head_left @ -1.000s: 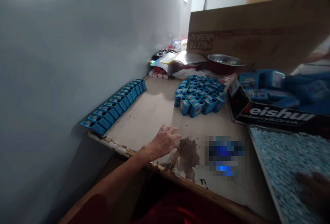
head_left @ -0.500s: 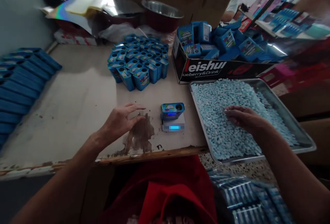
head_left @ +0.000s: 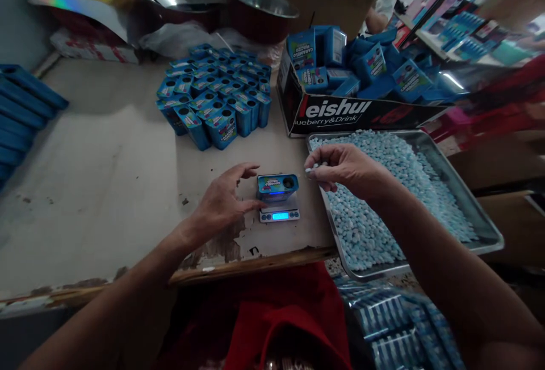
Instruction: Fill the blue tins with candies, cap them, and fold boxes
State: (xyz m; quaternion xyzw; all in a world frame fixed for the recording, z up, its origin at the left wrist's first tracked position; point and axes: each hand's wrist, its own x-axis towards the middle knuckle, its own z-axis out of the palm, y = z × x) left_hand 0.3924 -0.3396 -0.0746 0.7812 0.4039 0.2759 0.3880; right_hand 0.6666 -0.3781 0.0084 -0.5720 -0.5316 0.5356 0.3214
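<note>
A blue candy box [head_left: 276, 187] with a round hole in its top stands on a small digital scale [head_left: 280, 216], whose display glows blue. Just left of the box is my left hand [head_left: 225, 194], thumb and fingers spread around its left side; I cannot tell if the fingertips touch it. My right hand [head_left: 340, 170] pinches a few pale blue candies [head_left: 313, 169] between thumb and fingers, at the near-left rim of the metal tray [head_left: 336, 239]. That tray holds a wide heap of the same small candies [head_left: 383, 228].
Several blue boxes [head_left: 217, 97] stand grouped behind the scale. A black carton [head_left: 340, 114] full of blue boxes sits behind the tray. More blue boxes [head_left: 25, 109] line the left. Metal bowls [head_left: 259, 12] are at the back. Wrapped blue packs [head_left: 383, 319] lie below the table edge.
My right hand has lifted from the candy heap and come left toward the box, with candies in its fingers. My left hand has moved right, up to the box. The view has shifted slightly.
</note>
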